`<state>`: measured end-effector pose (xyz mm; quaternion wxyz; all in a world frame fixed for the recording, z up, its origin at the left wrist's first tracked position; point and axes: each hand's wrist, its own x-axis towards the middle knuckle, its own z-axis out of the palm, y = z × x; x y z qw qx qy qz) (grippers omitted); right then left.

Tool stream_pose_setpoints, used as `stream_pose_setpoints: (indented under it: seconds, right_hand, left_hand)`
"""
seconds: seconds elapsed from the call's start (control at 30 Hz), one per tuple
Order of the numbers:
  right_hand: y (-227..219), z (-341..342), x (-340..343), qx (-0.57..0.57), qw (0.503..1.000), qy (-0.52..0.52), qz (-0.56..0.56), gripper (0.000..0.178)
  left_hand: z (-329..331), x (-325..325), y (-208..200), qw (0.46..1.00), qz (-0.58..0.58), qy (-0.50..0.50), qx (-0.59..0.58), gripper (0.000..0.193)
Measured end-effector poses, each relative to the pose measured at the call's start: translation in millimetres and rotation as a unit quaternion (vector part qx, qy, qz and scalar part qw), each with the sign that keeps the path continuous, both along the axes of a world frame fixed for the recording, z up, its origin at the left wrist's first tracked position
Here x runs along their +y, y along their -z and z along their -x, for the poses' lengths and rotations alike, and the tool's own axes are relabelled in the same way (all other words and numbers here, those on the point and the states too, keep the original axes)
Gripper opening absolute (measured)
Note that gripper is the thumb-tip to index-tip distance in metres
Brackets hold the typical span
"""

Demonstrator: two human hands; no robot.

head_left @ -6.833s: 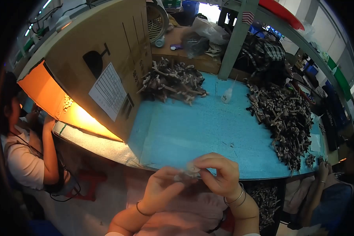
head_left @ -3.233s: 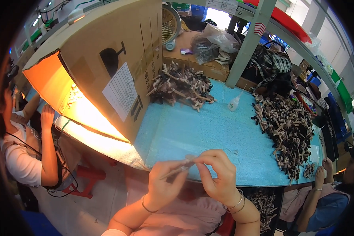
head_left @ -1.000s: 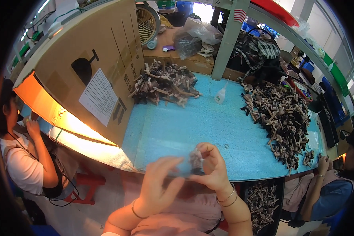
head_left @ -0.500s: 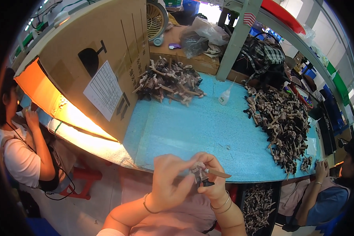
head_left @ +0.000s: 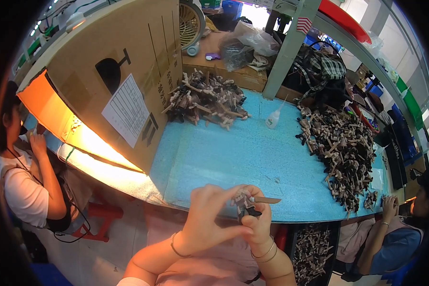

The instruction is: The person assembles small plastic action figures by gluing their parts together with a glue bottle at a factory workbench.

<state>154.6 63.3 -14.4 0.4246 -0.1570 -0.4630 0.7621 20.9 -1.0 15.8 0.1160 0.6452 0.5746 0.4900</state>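
Note:
A small toy figurine (head_left: 245, 206) with a grey-and-pale upper part and black feet is held just over the table's near edge. A flat brown blade-shaped piece (head_left: 268, 200) sticks out to its right. My right hand (head_left: 261, 229) is closed round the figurine from the right, thumb near its black feet. My left hand (head_left: 202, 221) curves about it from the left: the fingers reach its top and the thumb stretches below to the right thumb. The fingers hide part of the figurine.
On the blue tabletop (head_left: 219, 152) lie a figurine heap (head_left: 207, 97) at the back and a larger heap (head_left: 343, 148) at right. A white dropper bottle (head_left: 272, 118) stands between them. A tall cardboard box (head_left: 143, 62) walls off the left. Co-workers sit at both sides.
My left thumb has moved off the figurine's front, down and right toward my right thumb. The figurine has turned slightly, and the brown piece now lies more level.

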Motion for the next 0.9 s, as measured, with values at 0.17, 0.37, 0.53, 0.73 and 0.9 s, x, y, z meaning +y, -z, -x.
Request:
stream_pose_setpoints:
  seconds: [0.17,0.37,0.53,0.73,0.9]
  right_hand:
    - [0.2,-3.4,0.4,-0.01,0.999,-0.005,0.039,0.062]
    - [-18.0,-7.6,1.5,-0.035,0.999,-0.013,-0.016,0.058]
    - [-17.1,-20.0,16.5,-0.16,0.969,-0.048,-0.182,0.055]
    - [-23.8,-19.3,10.6,-0.194,0.943,0.03,-0.27,0.053]
    - [-21.9,-19.6,5.2,-0.216,0.941,0.035,-0.259,0.055]
  left_hand:
    - [12.1,5.2,-3.1,1.0,-0.004,0.014,0.008,0.071]
    - [26.5,7.4,-16.2,0.997,-0.003,0.078,0.017,0.06]
    - [36.3,5.6,-12.5,0.99,0.0,0.14,0.004,0.073]
    - [33.6,0.9,-8.2,0.987,0.035,0.136,-0.081,0.069]
    - [35.9,0.0,0.3,0.973,0.057,0.158,-0.16,0.076]
